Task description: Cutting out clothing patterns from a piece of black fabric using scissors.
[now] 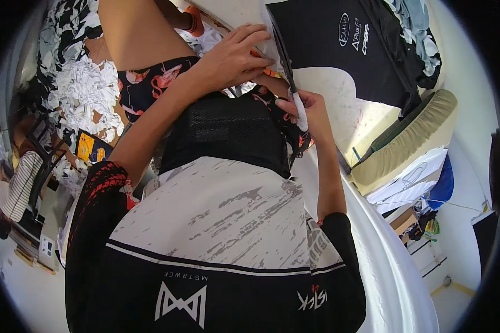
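Observation:
My right hand point(314, 114) is closed around the white handle point(299, 110) of a pair of scissors. Their long dark blades point(284, 55) point away from me, along the left edge of a black printed fabric panel point(325, 47). The panel lies flat on a white surface. To the left of the blades, my left hand point(241, 55) has its fingers bent onto a pale strip point(265, 25) at the fabric's edge. The thumb of that hand is hidden, and the strip is only partly visible.
A heap of white scraps point(86, 94) covers the floor at the left, near a yellow and blue packet point(91, 147). Another person point(25, 183) in stripes sits at far left. Beige gathered cloth point(408, 141) edges the right side. More grey cloth point(411, 22) lies at the far right.

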A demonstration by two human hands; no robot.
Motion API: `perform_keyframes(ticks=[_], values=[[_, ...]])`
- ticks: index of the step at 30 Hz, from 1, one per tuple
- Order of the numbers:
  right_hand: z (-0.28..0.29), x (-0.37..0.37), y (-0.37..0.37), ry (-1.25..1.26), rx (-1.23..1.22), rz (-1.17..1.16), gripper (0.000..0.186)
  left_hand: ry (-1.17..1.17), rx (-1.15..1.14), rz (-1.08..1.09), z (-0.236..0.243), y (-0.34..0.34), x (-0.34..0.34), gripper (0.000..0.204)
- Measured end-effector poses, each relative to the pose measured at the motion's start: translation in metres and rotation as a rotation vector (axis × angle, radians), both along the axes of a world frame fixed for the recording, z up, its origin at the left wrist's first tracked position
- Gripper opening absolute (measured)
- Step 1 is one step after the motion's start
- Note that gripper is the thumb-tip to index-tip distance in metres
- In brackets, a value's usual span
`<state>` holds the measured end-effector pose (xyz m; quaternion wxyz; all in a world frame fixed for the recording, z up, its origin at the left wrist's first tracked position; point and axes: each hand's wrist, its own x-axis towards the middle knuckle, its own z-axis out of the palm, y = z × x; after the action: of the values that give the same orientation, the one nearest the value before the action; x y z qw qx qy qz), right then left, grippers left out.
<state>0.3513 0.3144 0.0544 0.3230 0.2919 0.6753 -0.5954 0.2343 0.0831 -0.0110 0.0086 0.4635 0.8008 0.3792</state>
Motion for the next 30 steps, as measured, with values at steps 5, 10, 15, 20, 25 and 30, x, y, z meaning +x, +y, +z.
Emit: perform_keyframes(ticks=[5,10,15,20,25,30], values=[[-0.003,-0.002,-0.001,0.015,0.075,0.071,0.024,-0.013,-0.010,0.004,0.002,0.002,0.001,0.027],[0.000,-0.012,-0.002,0.047,0.023,0.032,0.027,-0.031,-0.032,-0.001,0.006,0.004,0.002,0.030],[0.002,-0.014,0.000,0.040,0.072,0.046,0.027,-0.036,-0.046,-0.002,0.006,0.010,0.005,0.032],[-0.002,-0.015,0.001,0.050,0.091,0.048,0.027,-0.029,-0.053,-0.010,0.005,0.011,0.007,0.032],[-0.005,-0.029,-0.008,0.159,-0.010,0.027,0.027,-0.021,-0.033,-0.010,0.002,0.008,0.003,0.031],[0.018,-0.020,0.002,0.187,0.145,0.000,0.027,-0.063,-0.073,-0.111,0.010,0.014,0.010,0.029]])
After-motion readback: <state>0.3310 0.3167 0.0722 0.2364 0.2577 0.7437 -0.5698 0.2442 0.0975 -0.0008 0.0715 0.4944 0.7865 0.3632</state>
